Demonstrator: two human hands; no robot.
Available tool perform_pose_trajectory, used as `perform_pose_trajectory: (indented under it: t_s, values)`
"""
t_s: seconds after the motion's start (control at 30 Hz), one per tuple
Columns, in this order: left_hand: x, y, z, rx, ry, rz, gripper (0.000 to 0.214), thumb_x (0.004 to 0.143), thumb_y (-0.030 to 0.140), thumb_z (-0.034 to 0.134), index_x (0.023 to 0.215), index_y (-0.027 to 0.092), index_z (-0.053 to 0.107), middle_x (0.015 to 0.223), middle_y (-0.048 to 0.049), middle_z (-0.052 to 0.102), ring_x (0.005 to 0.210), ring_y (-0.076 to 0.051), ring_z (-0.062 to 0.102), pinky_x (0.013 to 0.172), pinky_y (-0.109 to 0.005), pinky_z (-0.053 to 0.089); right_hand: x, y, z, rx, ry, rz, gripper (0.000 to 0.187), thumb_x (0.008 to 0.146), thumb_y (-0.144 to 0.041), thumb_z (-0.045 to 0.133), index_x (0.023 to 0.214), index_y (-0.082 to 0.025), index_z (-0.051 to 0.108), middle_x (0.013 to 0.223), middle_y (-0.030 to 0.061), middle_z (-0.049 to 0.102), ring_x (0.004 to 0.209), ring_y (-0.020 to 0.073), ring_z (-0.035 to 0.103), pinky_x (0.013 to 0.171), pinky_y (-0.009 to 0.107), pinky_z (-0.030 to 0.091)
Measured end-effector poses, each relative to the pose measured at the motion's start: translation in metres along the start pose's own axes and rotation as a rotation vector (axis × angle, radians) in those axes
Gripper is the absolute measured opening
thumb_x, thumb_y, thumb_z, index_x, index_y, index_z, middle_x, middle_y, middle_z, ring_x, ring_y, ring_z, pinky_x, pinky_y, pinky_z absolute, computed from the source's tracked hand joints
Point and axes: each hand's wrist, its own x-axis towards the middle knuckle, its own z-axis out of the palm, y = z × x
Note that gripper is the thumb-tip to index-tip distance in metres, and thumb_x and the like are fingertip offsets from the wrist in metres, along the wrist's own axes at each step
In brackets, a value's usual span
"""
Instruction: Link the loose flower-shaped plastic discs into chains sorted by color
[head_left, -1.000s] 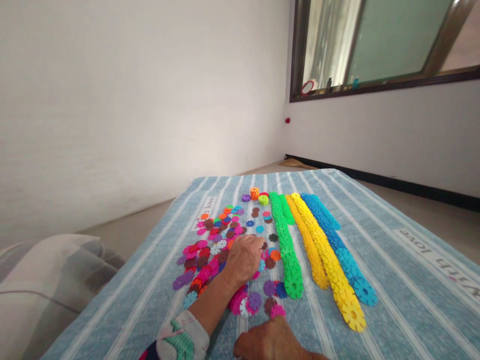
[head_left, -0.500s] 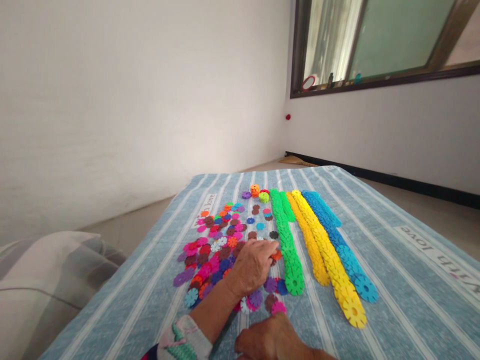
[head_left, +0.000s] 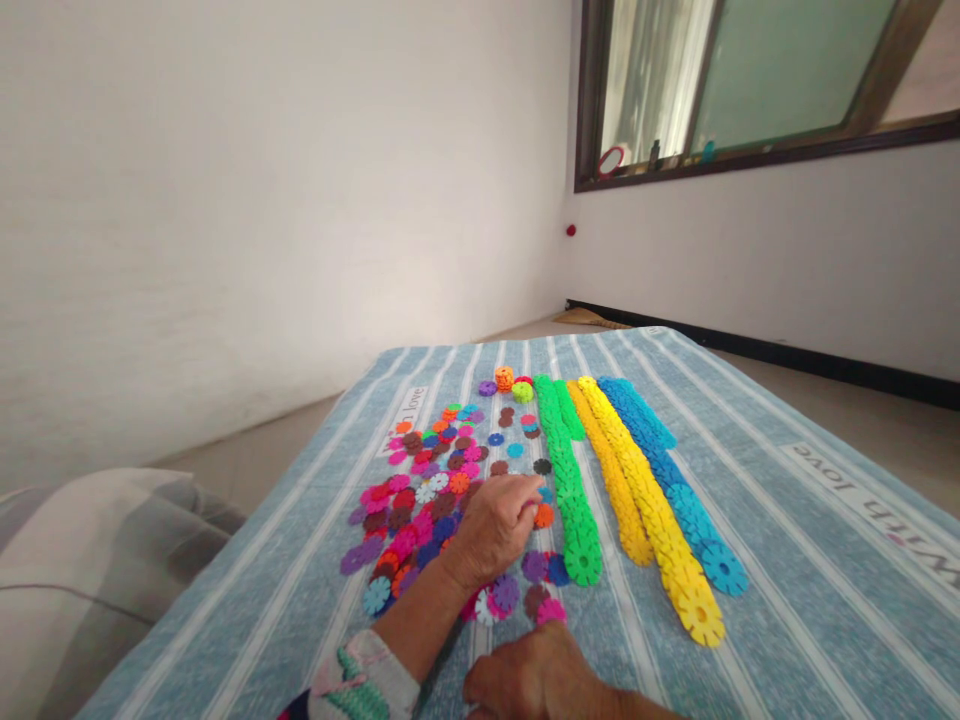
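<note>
Discs (head_left: 420,525) lie inside the edges of the cloth (head_left: 810,570); left fingers (head_left: 528,490), right fingers (head_left: 484,682) curled; grips unclear.

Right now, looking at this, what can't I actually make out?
All in the head view:
- Whether the left hand holds any of the discs: its own back hides the grip.
- Discs beneath that hand: it covers them.
- What the right hand holds, if anything: its back hides the curled fingers.
- Lettering on the right: its end is cut off by the right edge.
- Dark item by the window: too small and blurred to identify.
</note>
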Motion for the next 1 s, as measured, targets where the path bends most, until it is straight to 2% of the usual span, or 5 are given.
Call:
perform_pose_trajectory:
  t_s: [0.2,0.37,0.53,0.7,1.0]
  values:
    - [0.0,0.0,0.0,-0.023,0.001,-0.015,0.031,0.082,0.011,0.05,0.108,0.016,0.066,0.085,-0.0078,0.073,0.087,-0.021,0.066,0.085,-0.036,0.05,0.0,-0.002,-0.006,0.016,-0.042,0.013,0.031,0.082,-0.051,0.055,0.069,-0.023,0.058,0.066,-0.0038,0.07,0.046,0.0124,0.059,0.035,0.022,0.024]
    - [0.006,-0.006,0.003,-0.01,0.035,-0.022,0.027,0.079,0.008,0.051,0.1,0.015,0.066,0.093,-0.0091,0.07,0.094,-0.021,0.063,0.087,-0.036,0.051,-0.001,-0.001,-0.001,0.008,-0.025,0.021,0.029,0.082,-0.044,0.06,0.065,-0.021,0.054,0.061,-0.005,0.066,0.046,0.0114,0.057,0.043,0.019,0.036]
    - [0.014,-0.006,0.006,0.181,-0.054,-0.016,0.016,0.078,0.017,0.061,0.092,0.017,0.068,0.108,-0.0112,0.067,0.11,-0.027,0.057,0.102,-0.046,0.045,-0.002,0.003,0.01,0.004,0.003,0.008,0.031,0.084,-0.047,0.058,0.066,-0.022,0.055,0.058,-0.0058,0.064,0.05,0.0115,0.057,0.051,0.019,0.041]
    - [0.016,-0.007,0.008,0.244,-0.15,-0.071,0.019,0.079,0.023,0.063,0.096,0.019,0.071,0.121,-0.0124,0.063,0.121,-0.03,0.053,0.107,-0.048,0.041,-0.005,0.002,0.002,0.006,0.008,-0.016,0.025,0.083,-0.043,0.06,0.072,-0.022,0.057,0.066,-0.005,0.068,0.051,0.0116,0.061,0.046,0.018,0.038]
    - [0.016,-0.016,0.013,0.031,-0.021,-0.075,0.019,0.069,0.013,0.071,0.086,0.019,0.072,0.104,-0.0078,0.071,0.105,-0.023,0.062,0.097,-0.039,0.048,-0.009,-0.004,-0.016,0.057,0.026,-0.013,0.025,0.087,-0.044,0.058,0.076,-0.022,0.055,0.072,-0.0041,0.071,0.058,0.0142,0.067,0.051,0.02,0.042]
